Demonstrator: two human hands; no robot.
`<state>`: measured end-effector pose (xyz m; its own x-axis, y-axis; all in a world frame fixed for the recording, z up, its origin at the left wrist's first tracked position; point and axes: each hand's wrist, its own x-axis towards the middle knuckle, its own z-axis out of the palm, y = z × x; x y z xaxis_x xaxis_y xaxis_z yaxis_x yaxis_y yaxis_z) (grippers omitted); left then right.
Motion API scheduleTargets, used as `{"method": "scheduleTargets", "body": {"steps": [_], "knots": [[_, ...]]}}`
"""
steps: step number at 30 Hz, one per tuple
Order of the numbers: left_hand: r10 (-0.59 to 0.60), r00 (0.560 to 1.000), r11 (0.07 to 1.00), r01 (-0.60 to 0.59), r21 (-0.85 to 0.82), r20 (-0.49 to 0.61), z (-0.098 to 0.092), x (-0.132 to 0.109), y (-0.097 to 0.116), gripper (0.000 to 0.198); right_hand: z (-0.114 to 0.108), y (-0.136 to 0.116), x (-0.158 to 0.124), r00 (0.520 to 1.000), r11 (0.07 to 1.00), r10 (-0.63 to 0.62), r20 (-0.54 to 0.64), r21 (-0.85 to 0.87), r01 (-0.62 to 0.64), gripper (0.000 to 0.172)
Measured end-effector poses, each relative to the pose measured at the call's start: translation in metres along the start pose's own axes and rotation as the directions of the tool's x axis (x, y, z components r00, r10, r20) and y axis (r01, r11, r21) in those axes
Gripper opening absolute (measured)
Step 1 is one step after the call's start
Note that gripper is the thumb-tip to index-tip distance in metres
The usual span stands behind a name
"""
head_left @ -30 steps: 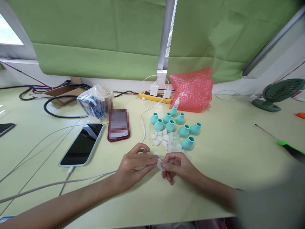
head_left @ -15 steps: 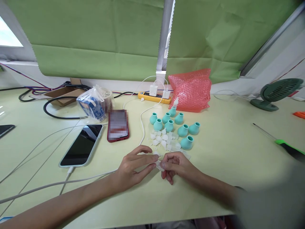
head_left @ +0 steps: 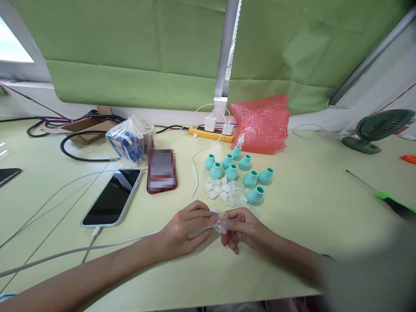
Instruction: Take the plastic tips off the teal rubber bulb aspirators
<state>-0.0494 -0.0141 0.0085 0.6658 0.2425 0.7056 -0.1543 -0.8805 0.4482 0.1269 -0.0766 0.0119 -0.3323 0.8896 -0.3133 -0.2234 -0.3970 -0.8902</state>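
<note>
My right hand [head_left: 241,229] pinches a small translucent plastic piece [head_left: 221,227] between thumb and forefinger, its other fingers curled beneath. From the other side, my left hand [head_left: 191,226] closes its fingertips and thumb on the same piece, whose exact shape is partly covered. Just beyond the fingers lies a loose pile of white and clear plastic parts [head_left: 224,196]. Behind and right of that pile stand several teal rubber bulbs [head_left: 255,196] with open necks. The rearmost bulb [head_left: 236,152] carries a translucent pointed tip [head_left: 240,140].
Left are a black-screened phone [head_left: 112,198] on a cable and a red-cased phone [head_left: 161,171]. Behind stand a plastic-bagged blue box [head_left: 128,143], a yellow power strip [head_left: 201,131] and a red bubble-wrap bag [head_left: 260,125]. Right are a screwdriver [head_left: 385,196] and a green fan [head_left: 373,128].
The fingers of my left hand have drawn closer together around the plastic piece, which has turned slightly in my grasp. The bulbs and loose parts stay where they were.
</note>
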Motion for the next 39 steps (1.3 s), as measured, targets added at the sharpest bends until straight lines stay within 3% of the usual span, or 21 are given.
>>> {"method": "scheduleTargets", "body": {"steps": [7, 10, 13, 15, 21, 33, 36, 38, 39], "knots": [[-0.018, 1.000, 1.000, 0.018, 0.006, -0.004, -0.001, 0.001, 0.005, 0.029, 0.001, -0.003, -0.001, 1.000, 0.999, 0.009, 0.019, 0.031, -0.009, 0.028], [-0.144, 0.989, 0.988, 0.142, -0.068, -0.026, -0.003, 0.001, 0.013, 0.033, 0.003, -0.002, -0.003, 0.998, 0.996, -0.060, 0.018, -0.063, 0.061, 0.027], [-0.385, 0.923, 0.908, 0.374, -0.188, -0.020, -0.006, 0.002, 0.019, 0.047, 0.007, 0.000, -0.006, 0.983, 0.967, -0.180, -0.043, -0.191, 0.169, 0.025], [-0.489, 0.872, 0.843, 0.479, -0.244, 0.022, -0.007, 0.003, 0.019, 0.045, 0.009, 0.002, -0.006, 0.963, 0.943, -0.249, -0.105, -0.253, 0.216, 0.024], [-0.590, 0.795, 0.746, 0.602, -0.284, 0.137, -0.005, 0.005, 0.015, 0.031, 0.007, 0.009, -0.007, 0.924, 0.874, -0.350, -0.156, -0.410, 0.262, 0.024], [-0.478, 0.868, 0.842, 0.496, -0.212, 0.134, -0.006, 0.004, 0.018, 0.022, 0.005, 0.013, -0.006, 0.913, 0.839, -0.392, -0.115, -0.451, 0.304, 0.017], [-0.497, 0.859, 0.828, 0.512, -0.229, 0.122, -0.003, 0.002, 0.017, 0.021, 0.006, 0.009, -0.009, 0.880, 0.716, -0.473, -0.038, -0.598, 0.359, 0.018], [-0.544, 0.836, 0.801, 0.543, -0.252, 0.073, -0.001, -0.001, 0.015, 0.020, 0.002, 0.002, -0.012, 0.787, 0.483, -0.612, 0.071, -0.755, 0.444, 0.024], [-0.573, 0.819, 0.785, 0.562, -0.262, 0.041, -0.001, -0.002, 0.014, 0.020, -0.002, -0.004, -0.014, 0.704, 0.312, -0.697, 0.135, -0.827, 0.468, 0.028]]}}
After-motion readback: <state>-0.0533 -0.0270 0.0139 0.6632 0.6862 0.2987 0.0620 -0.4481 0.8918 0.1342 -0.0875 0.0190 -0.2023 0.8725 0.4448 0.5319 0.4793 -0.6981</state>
